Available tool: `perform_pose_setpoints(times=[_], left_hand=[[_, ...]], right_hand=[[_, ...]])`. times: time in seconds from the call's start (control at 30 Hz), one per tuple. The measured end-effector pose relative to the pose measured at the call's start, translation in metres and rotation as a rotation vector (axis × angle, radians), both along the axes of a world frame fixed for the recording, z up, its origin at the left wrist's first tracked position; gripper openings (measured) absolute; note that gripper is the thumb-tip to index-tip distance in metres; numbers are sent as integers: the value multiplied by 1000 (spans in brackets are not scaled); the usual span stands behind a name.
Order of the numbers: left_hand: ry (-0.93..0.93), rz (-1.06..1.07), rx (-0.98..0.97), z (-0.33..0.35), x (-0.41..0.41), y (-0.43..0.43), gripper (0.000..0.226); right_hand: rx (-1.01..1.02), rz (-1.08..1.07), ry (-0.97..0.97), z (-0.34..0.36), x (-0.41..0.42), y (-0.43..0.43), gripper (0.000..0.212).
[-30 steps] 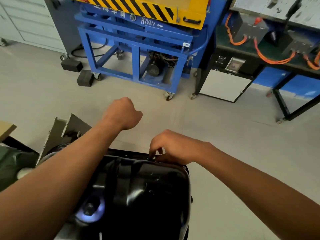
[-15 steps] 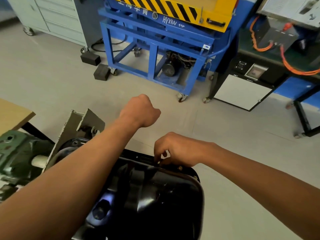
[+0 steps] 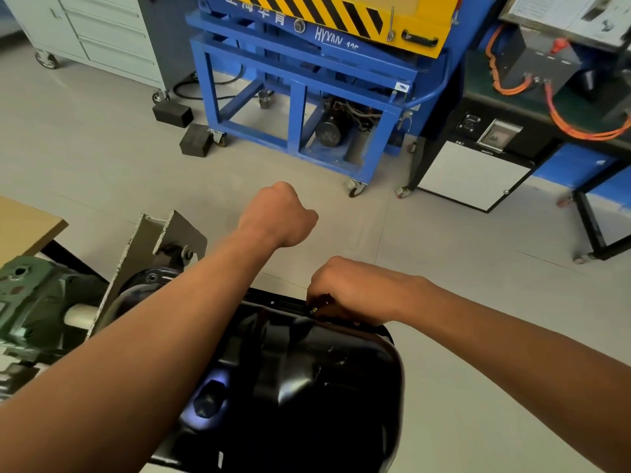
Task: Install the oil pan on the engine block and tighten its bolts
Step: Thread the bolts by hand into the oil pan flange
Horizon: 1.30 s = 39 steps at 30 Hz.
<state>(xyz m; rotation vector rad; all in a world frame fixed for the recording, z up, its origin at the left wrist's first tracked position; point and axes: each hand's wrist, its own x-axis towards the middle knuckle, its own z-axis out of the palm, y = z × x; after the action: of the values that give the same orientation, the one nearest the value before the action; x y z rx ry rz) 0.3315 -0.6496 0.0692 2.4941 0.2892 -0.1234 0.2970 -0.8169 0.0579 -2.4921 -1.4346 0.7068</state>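
Observation:
A glossy black oil pan (image 3: 317, 377) lies bottom-up in front of me, covering the engine block beneath it. My right hand (image 3: 351, 290) sits at the pan's far flange, its fingertips pinching a small bolt (image 3: 313, 310) there. My left hand (image 3: 281, 216) hovers as a fist beyond the pan's far edge, over the floor; what its curled fingers enclose is hidden. My left forearm crosses above the pan's left side and hides that part of it.
A grey metal bracket (image 3: 150, 240) and a green cast housing (image 3: 30, 295) stand to the left of the pan. A wooden tabletop corner (image 3: 24, 223) is at far left. A blue wheeled machine frame (image 3: 297, 97), black blocks (image 3: 194, 139) and a bench with orange cables (image 3: 560, 121) stand across the floor.
The view has shifted so the scene sits further right and lower. My right hand stays at the same flange bolt; my left fist keeps its place beyond the pan.

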Motion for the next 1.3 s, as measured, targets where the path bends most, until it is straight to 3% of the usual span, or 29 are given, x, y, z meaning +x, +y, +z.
perform_pose_setpoints(times=[0.13, 0.27, 0.33, 0.47, 0.57, 0.73, 0.83, 0.97, 1.2, 1.3], left_hand=[[-24, -27, 9, 11, -10, 4, 26], [-98, -28, -53, 38, -18, 20, 28], [-20, -4, -306, 48, -26, 31, 27], [320, 181, -1108, 49, -46, 42, 29], [418, 272, -1324, 40, -52, 46, 33], [415, 308, -1383, 37, -50, 51, 33], [403, 324, -1374, 38, -48, 52, 33], [392, 343, -1361, 38, -49, 54, 34], [386, 341, -1333, 38, -51, 54, 34], [384, 342, -1318, 38, -52, 53, 34]], right_hand=[[-26, 60, -120, 7, -6, 3, 27], [-22, 69, -84, 9, -6, 0, 31], [-34, 53, -63, 8, -7, -3, 29], [-50, 47, -139, 5, -11, -3, 32], [-70, 19, -178, 3, -13, -3, 42], [56, -48, 4, 6, -10, -9, 28], [71, -49, -25, 3, -10, -11, 21], [53, -49, -137, -3, -11, -11, 34], [112, -92, -36, -3, -9, -18, 11], [136, -87, -22, -5, -12, -14, 14]])
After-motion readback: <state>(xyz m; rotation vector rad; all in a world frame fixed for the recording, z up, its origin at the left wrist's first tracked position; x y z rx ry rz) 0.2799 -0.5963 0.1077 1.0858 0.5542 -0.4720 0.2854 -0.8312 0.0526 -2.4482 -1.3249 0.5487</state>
